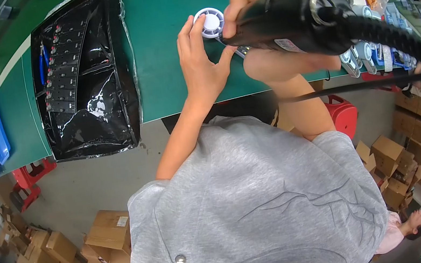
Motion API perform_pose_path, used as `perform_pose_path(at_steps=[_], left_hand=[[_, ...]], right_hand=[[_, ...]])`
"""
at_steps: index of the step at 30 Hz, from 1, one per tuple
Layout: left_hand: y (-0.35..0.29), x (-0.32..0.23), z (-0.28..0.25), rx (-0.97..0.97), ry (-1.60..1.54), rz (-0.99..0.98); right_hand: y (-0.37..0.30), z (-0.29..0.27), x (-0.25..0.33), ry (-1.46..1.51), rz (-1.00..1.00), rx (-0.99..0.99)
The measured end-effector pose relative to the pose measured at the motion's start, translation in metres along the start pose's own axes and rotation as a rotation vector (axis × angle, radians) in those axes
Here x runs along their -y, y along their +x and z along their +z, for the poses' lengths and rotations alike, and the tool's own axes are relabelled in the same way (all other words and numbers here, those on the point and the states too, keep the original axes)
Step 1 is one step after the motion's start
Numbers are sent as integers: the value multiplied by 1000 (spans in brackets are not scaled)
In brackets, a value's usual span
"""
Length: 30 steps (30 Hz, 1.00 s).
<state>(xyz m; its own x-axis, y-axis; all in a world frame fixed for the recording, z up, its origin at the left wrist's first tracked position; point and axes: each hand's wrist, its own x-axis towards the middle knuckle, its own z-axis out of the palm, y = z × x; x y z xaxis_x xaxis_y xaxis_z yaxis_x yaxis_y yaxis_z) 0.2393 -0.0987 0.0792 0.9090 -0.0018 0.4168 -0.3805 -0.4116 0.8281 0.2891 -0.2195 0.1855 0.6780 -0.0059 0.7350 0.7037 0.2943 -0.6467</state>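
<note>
Two hands busy at the table's (170, 83) near edge: left hand (201, 67) fingers pinch the small white round fan part (210, 22), right hand (251, 0) clamped around the black electric screwdriver (291, 16), tip at the part. Fastening step, likely; next needs steady, square tip. Farther left, black tray bag (85, 74).

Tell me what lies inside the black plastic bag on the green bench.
Through the glossy film of the black plastic bag a column of small dark parts with pale tags shows, plus a blue-handled tool at its left edge. Glare and folds hide the rest of its contents.
</note>
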Motion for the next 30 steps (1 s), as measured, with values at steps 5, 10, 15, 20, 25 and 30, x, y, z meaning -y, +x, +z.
perform_pose_path(at_steps=[5,10,15,20,25,30], left_hand=[[1,-3,-2,16,2,-35],[1,-5,-3,-5,34,-6],[1,-5,-4,18,62,-3],[3,-13,-5,28,143,44],[-6,-31,-5,-74,361,123],[-7,-39,0,111,70,-11]], right_hand=[[-6,5,0,-16,25,-3],[8,-5,15,-75,10,-13],[14,-46,70,-334,100,-252],[-30,-91,113,-892,336,-99],[-88,-131,113,-1155,613,-20],[-123,-150,101,-1182,679,-96]])
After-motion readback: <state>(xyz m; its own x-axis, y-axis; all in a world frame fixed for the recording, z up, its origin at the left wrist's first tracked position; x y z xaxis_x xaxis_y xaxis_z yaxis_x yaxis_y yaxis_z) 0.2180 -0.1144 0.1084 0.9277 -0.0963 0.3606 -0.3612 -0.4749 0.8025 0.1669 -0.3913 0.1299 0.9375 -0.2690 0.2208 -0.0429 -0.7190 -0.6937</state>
